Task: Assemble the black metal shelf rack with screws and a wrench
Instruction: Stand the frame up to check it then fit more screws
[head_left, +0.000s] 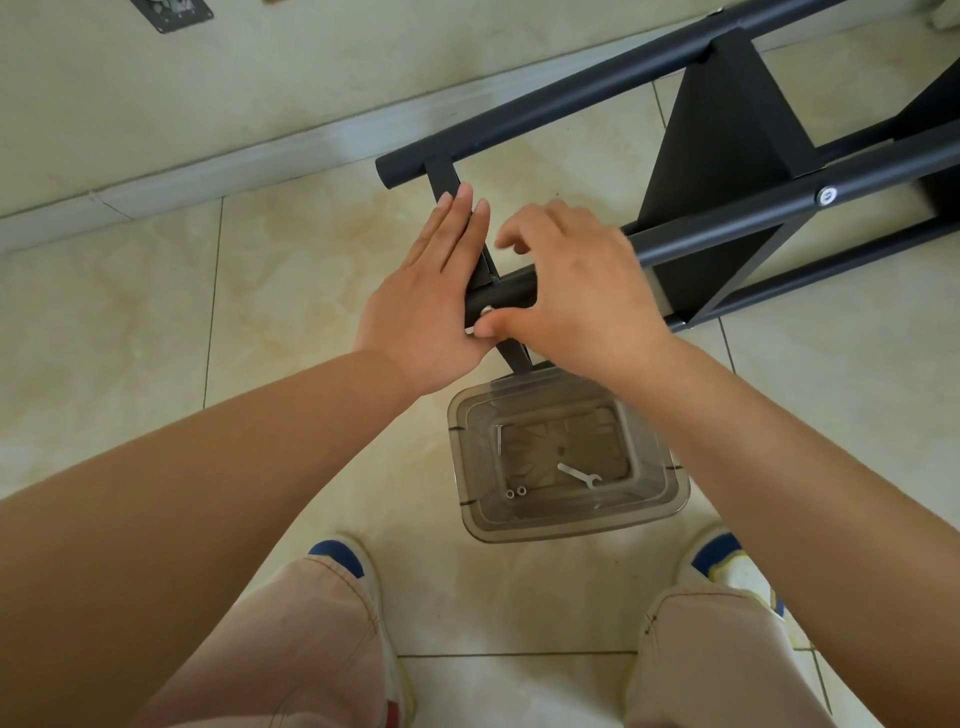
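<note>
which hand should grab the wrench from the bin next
Right. The right hand only pinches the screw, nearer the wrench in the clear bin; the left hand lies flat, steadying the crossbar.

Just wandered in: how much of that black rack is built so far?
One shelf panel is already bolted between the tubes. Now the left hand steadies a crossbar while the right hand fingers a screw. The wrench, nuts and long screw wait in the tub.
</note>
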